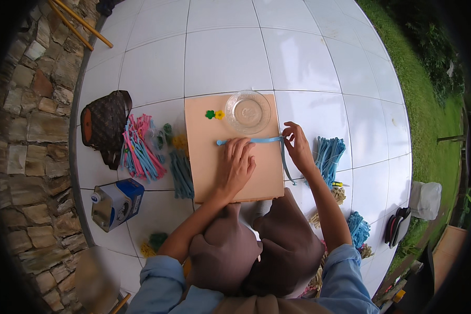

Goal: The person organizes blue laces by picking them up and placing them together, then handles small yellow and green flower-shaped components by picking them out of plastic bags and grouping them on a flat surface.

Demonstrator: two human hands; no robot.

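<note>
A light blue strap with a rounded end lies across a cream-coloured board set over my lap. My left hand rests palm-down on the board, fingers stretched out and their tips over the strap. At the board's right edge, my right hand pinches the strap near its right end. From that pinch a darker teal strap hangs down along the edge; whether the two are joined I cannot tell. Above them on the board are a clear glass dish, a green flower-shaped piece and a yellow one.
Left of the board lie pink and blue straps, teal straps, a brown bag and a blue-and-white can. Blue strap bundles lie on the right. White floor tiles extend between a stone wall and grass.
</note>
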